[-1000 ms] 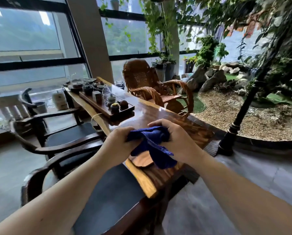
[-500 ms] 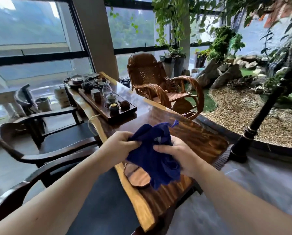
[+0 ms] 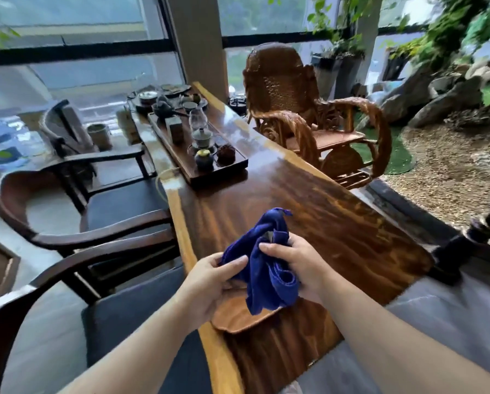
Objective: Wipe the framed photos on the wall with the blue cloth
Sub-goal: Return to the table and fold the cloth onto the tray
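Above near end of wooden surface [image 3: 337, 223] | blue cloth [image 3: 269, 268] bunched, held between both hands | left hand [image 3: 209, 282] pinching its left edge | right hand [image 3: 298, 265] clamped around its right side | small wooden tray [image 3: 238, 317] directly beneath.

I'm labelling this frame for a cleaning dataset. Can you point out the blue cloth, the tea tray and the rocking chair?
blue cloth [image 3: 269, 268]: head view, on the bunched middle folds.
tea tray [image 3: 235, 166]: head view, on its near right rim.
rocking chair [image 3: 278, 78]: head view, on the woven backrest.
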Tool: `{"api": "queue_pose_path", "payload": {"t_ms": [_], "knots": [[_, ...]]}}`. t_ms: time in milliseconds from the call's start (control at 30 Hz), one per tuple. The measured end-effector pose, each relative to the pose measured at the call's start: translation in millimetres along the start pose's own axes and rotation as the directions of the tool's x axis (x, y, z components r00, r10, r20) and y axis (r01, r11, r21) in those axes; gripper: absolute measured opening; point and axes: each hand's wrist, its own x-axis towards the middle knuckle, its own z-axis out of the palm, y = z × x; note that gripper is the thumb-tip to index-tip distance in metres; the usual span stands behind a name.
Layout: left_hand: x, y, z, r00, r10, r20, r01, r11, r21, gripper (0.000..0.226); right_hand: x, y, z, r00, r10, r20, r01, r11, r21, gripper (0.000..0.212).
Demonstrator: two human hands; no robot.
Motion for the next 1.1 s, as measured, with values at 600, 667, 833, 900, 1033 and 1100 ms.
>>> {"api": "queue_pose_path", "payload": {"t_ms": [600, 667, 833, 900, 1033, 1100], "knots": [[106, -57, -2, 0.909, -0.120, -0.399, 0.112, 0.993, -0.044, 0.066, 115, 47, -102, 0.816, 0.576, 0.049, -0.578, 0.816, 0.033, 0.038], [110, -64, -10, 0.910, -0.154, -0.384, 0.141, 0.988, -0.061, 0.063, 111, 49, -111, 0.794, 0.604, 0.072, -0.601, 0.797, -0.064, 0.034], [117, -92, -26, 0.901, -0.221, -0.372, 0.192, 0.975, -0.113, 0.067, 109, 74, -121, 0.843, 0.533, -0.068, -0.518, 0.772, -0.368, 0.036], [117, -101, -30, 0.899, -0.243, -0.365, 0.196, 0.967, -0.161, 0.073, 110, 82, -123, 0.874, 0.475, -0.101, -0.469, 0.773, -0.427, 0.039], [120, -110, -37, 0.897, -0.229, -0.378, 0.167, 0.968, -0.189, 0.077, 111, 86, -127, 0.916, 0.394, -0.074, -0.384, 0.811, -0.441, 0.048], [124, -113, -36, 0.880, -0.233, -0.413, 0.181, 0.970, -0.162, 0.074, 113, 91, -131, 0.915, 0.389, -0.109, -0.391, 0.784, -0.482, 0.045]]}}
